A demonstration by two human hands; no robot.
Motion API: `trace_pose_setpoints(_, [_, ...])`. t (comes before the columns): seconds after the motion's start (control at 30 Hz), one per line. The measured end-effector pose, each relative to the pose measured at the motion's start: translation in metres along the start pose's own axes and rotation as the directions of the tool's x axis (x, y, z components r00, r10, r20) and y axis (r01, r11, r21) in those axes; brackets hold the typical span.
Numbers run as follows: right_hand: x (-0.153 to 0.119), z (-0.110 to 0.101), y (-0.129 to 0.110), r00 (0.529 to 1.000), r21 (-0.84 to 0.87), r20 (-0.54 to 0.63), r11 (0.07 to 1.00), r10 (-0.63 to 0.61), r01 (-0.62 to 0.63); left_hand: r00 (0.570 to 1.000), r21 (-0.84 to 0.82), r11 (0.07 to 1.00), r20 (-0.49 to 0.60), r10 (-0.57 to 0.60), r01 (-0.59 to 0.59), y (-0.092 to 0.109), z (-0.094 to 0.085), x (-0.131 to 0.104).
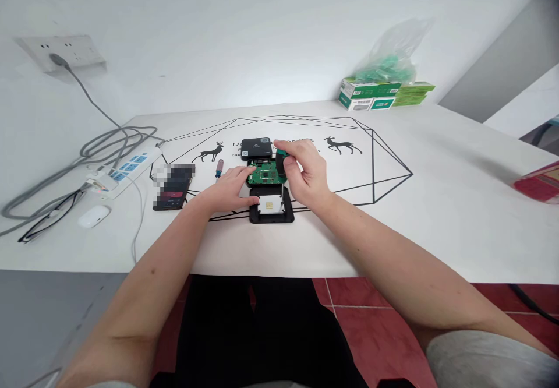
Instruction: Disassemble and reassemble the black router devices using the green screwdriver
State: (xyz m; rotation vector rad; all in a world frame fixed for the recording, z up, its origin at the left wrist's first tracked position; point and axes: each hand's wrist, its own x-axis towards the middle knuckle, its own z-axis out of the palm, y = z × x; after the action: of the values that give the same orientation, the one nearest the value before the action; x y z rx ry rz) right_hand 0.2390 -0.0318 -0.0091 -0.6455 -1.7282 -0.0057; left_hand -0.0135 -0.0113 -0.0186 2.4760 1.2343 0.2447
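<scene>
My right hand [308, 172] is closed around a screwdriver [280, 163] with a green and black handle. The driver stands upright, its thin shaft pointing down at the right front corner of a green circuit board [265, 173]. My left hand [231, 189] lies stretched out at the left side, fingertips on the board's left edge. Its thumb touches a black case part [271, 219] in front of the board, where a white plate [271, 204] with a gold patch sits. Behind the board lies a black square cover [255, 148] with small labels.
A second screwdriver [219, 168] lies left of the board. Farther left are a phone [174, 187], a white mouse [94, 216], glasses [52, 216], a power strip [133, 166] and coiled grey cable [105, 146]. Green-white boxes [371, 90] stand at the back right, under a plastic bag [388, 56].
</scene>
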Motion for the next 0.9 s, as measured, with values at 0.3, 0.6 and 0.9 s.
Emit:
trace_pose_setpoints(0.3, [-0.003, 0.009, 0.002, 0.986, 0.091, -0.101, 0.989, 0.129, -0.120, 1.000, 0.005, 1.000, 0.026, -0.017, 0.017, 0.001, -0.001, 0.000])
trace_pose_setpoints(0.6, [-0.009, 0.013, -0.006, 0.977, 0.149, -0.102, 0.974, 0.188, -0.172, 1.000, 0.000, 1.000, 0.010, 0.011, -0.011, 0.003, -0.001, 0.001])
trace_pose_setpoints(0.9, [-0.004, 0.008, -0.003, 0.980, 0.057, -0.197, 0.998, 0.010, 0.001, 0.999, 0.044, 0.999, 0.032, -0.026, 0.025, 0.006, -0.004, 0.000])
